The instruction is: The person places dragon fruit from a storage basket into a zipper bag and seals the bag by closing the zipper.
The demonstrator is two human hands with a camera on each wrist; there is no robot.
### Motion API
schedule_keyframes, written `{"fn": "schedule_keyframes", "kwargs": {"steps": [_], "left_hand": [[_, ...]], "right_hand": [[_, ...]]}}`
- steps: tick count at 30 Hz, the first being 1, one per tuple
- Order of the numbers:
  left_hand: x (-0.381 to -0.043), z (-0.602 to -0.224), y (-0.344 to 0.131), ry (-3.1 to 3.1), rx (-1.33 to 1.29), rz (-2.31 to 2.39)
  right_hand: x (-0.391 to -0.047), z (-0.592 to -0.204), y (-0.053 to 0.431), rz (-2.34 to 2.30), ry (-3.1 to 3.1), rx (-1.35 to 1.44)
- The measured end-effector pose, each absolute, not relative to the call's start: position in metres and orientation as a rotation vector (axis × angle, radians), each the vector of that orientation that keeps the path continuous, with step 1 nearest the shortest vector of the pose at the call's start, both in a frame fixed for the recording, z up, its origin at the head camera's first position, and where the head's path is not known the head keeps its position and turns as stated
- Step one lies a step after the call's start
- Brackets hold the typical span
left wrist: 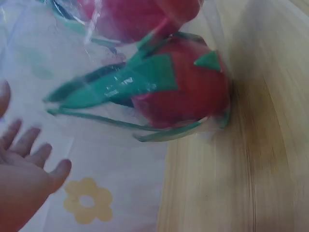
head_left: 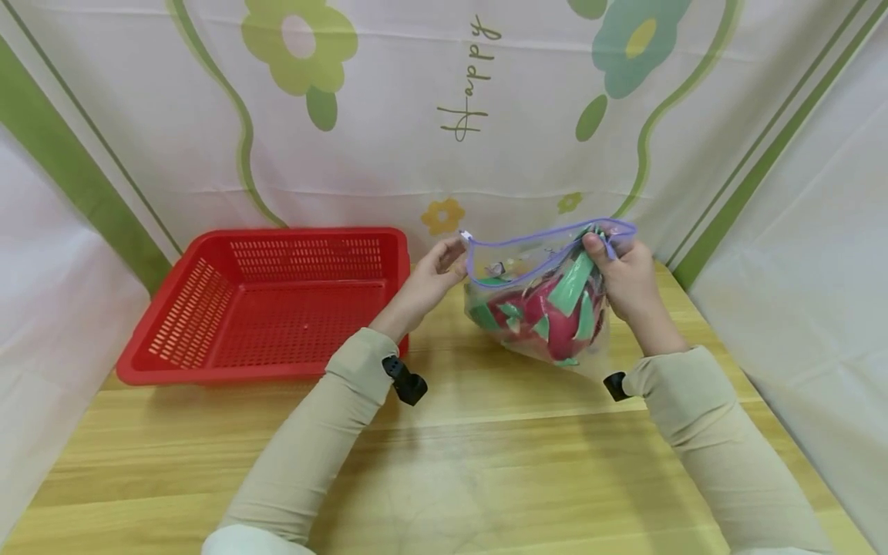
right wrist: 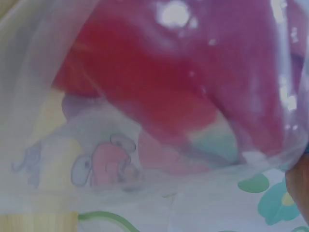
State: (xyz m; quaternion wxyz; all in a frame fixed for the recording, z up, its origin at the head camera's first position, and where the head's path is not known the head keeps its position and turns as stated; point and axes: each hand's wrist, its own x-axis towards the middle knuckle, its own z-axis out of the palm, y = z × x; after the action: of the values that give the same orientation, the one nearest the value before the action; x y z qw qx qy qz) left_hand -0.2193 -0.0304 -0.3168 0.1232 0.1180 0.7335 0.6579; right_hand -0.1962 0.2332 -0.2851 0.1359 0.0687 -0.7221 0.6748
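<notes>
A clear zip bag (head_left: 516, 266) with a purple-edged mouth is held up at the right of the table. Inside are red dragon fruits (head_left: 537, 308) with green scales; the left wrist view shows two of them, one dragon fruit (left wrist: 181, 92) nearer the lens. My right hand (head_left: 633, 285) grips the bag's upper right corner, thumb toward me. At the opposite corner, by the white slider (head_left: 465, 235), is my left hand (head_left: 432, 279). Its fingers (left wrist: 41, 153) look loosely spread in the left wrist view, with nothing seen between them.
A red plastic basket (head_left: 166, 376) with slotted walls stands on the wooden table (head_left: 486, 470), left of the bag. Behind the table hangs a white flowered cloth (head_left: 388, 116), with further cloth at both sides.
</notes>
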Motion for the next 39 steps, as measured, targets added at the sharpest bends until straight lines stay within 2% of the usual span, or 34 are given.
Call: {"fn": "schedule_keyframes", "kwargs": {"steps": [6, 14, 22, 39], "left_hand": [[-0.217, -0.316, -0.029, 2.126, 0.436, 2.086], [-0.218, -0.317, -0.027, 2.136, 0.357, 2.414], [-0.217, -0.316, -0.028, 2.133, 0.318, 2.522], [-0.217, -0.296, -0.030, 2.309, 0.342, 2.506]], "right_hand": [[-0.202, -0.290, 0.230, 2.280, -1.822, 0.319], [-0.205, -0.291, 0.236, 2.214, -1.986, 0.464], [-0.207, -0.293, 0.239, 2.015, -1.766, 0.163], [-0.219, -0.280, 0.255, 2.267, -1.567, -0.018]]}}
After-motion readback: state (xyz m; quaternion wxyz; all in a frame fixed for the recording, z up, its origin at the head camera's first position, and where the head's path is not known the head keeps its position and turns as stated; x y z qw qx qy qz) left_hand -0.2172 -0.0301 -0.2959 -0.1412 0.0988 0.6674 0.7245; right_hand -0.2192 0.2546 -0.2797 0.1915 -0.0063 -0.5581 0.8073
